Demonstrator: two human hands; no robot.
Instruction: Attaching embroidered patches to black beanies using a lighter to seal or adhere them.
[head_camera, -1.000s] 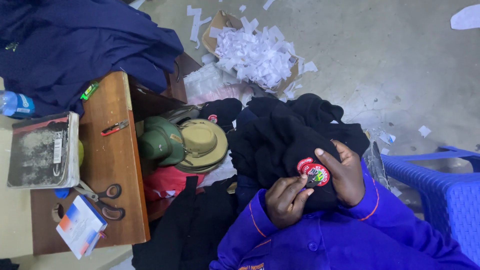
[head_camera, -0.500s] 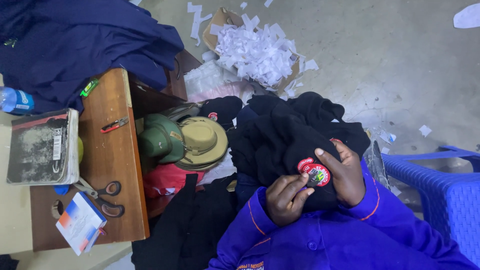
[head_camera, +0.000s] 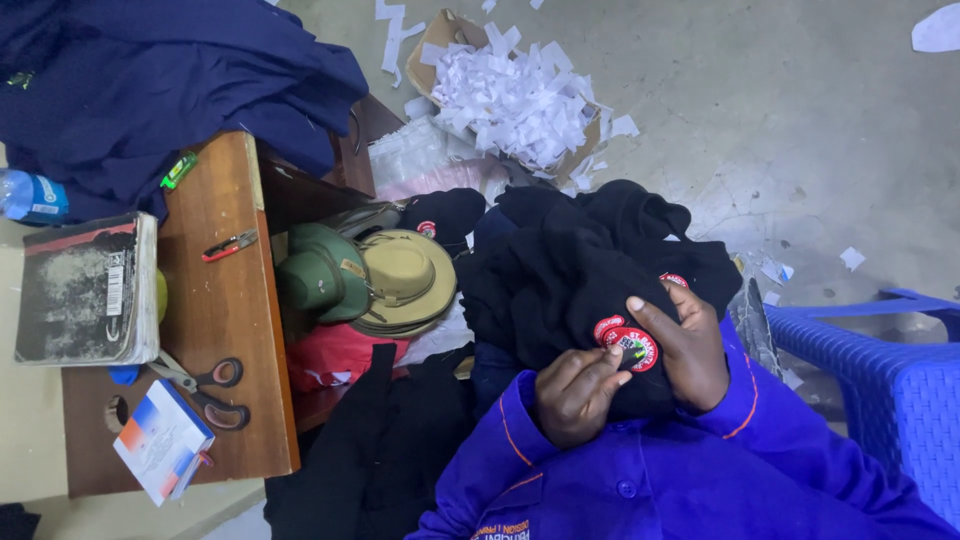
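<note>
A black garment (head_camera: 560, 290) lies bunched on my lap, and a round red badge (head_camera: 630, 345) sits on it. My left hand (head_camera: 578, 392) pinches its fingertips at the badge's lower edge. My right hand (head_camera: 682, 345) grips the black cloth beside the badge, with the thumb lying along the badge's top rim. Both arms are in purple sleeves (head_camera: 770, 440) with orange trim. I cannot tell whether the pinching fingers hold anything small.
A wooden table (head_camera: 225, 330) on the left carries scissors (head_camera: 200, 385), a red-handled snipper (head_camera: 228, 244), a worn book (head_camera: 85, 290) and a small card box (head_camera: 160, 452). Two brimmed hats (head_camera: 370, 280) lie beside it. There is a box of white paper scraps (head_camera: 510, 95) on the floor, navy cloth (head_camera: 170, 80) and a blue plastic chair (head_camera: 890, 390).
</note>
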